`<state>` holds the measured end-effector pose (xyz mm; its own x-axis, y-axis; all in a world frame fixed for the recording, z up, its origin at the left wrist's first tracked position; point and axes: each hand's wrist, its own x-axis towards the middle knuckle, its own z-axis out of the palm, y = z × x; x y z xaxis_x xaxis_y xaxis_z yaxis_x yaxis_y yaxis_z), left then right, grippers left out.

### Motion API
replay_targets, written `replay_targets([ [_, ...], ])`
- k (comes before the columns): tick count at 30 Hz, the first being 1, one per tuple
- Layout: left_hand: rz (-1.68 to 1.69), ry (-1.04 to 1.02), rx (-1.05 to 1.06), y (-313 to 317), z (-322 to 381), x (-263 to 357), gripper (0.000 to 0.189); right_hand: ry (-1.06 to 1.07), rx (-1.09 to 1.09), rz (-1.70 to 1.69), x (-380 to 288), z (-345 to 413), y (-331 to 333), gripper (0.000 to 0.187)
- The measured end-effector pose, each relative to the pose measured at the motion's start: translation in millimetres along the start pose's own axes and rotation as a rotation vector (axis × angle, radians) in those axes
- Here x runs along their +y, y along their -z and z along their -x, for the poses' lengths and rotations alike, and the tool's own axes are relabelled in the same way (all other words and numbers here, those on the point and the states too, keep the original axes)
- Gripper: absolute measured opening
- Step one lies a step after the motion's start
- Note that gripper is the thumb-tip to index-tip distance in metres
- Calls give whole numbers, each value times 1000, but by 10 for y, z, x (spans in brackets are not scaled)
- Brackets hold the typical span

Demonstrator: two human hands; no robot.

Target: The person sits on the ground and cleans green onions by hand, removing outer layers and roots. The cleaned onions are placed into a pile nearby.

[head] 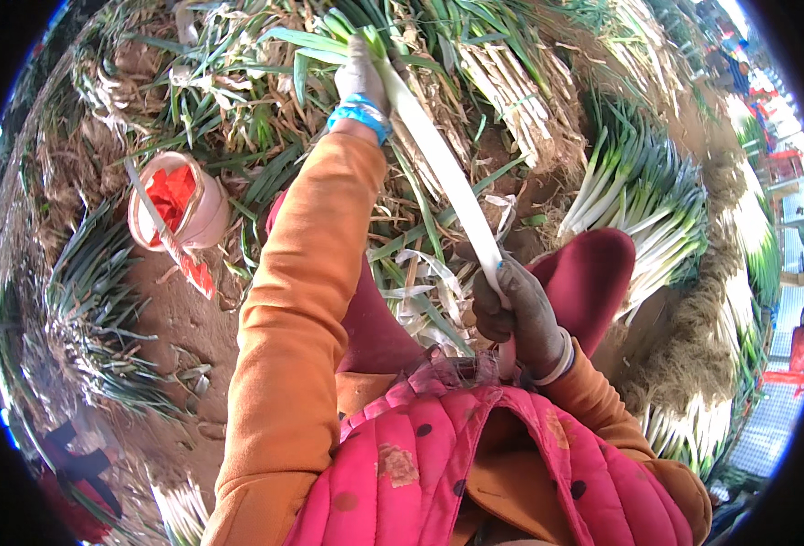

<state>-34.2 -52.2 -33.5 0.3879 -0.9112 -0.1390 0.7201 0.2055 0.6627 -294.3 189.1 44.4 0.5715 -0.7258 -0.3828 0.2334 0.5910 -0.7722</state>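
A long white Welsh onion stalk [443, 160] runs slantwise in front of me, from the far side down toward my lap. My left hand [362, 74], in a dirty glove with a blue band at the wrist, grips it near the green leaves. Lower down, my right hand [521, 310] in a grey glove has its fingers closed round the stalk near the root end. That end is partly hidden by the hand and my clothing. Below the stalk, between my knees, lie stripped pale leaves [436, 280]. Untrimmed onions [504, 102] lie bundled beyond my hands.
At left a pinkish bucket [209, 211] holds red material [170, 194]; a long strip with red wrapping [187, 263] leans across its rim. Peeled onions [641, 211] are heaped beside my right knee, near rows with matted roots [688, 355]. Green onions [95, 307] lie far left.
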Motion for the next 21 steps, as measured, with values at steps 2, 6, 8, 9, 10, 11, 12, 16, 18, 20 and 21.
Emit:
replay_targets([
  [2, 23, 41, -21, 84, -160, -39, 52, 29, -39, 76, -7, -26, 67, 51],
  [6, 21, 117, -134, 15, -287, 19, 40, 136, -19, 84, 1, -11, 153, 55],
  [8, -5, 141, -260, -218, -240, 77, 36, 137, 21, -75, 5, -22, 176, 54],
  [9, -67, 178, -343, -376, -178, 112, 37, 140, 50, -70, 13, -49, 185, 53],
  [10, -160, 224, -350, -578, -89, 108, 39, 121, 75, -65, 7, -72, 206, 52],
  [11, -230, 212, -476, -797, 37, 63, 40, 226, 58, -36, 2, -102, 235, 52],
  [12, -330, 199, -520, -1020, 169, 38, 41, 266, 48, 14, -12, -146, 278, 52],
  [16, -456, 84, -1084, -1879, 617, -202, 49, 556, 76, -50, -249, -254, 663, 49],
  [18, -750, -72, -994, -2055, 856, -440, 56, 652, 183, -5, -500, -282, 982, 45],
  [20, -580, 73, -1155, -2099, 952, -523, 48, 793, 315, 250, -908, -367, 1480, 40],
  [21, -611, -46, -1292, -2072, 972, -554, 46, 847, 294, 189, -1108, -404, 1738, 39],
])
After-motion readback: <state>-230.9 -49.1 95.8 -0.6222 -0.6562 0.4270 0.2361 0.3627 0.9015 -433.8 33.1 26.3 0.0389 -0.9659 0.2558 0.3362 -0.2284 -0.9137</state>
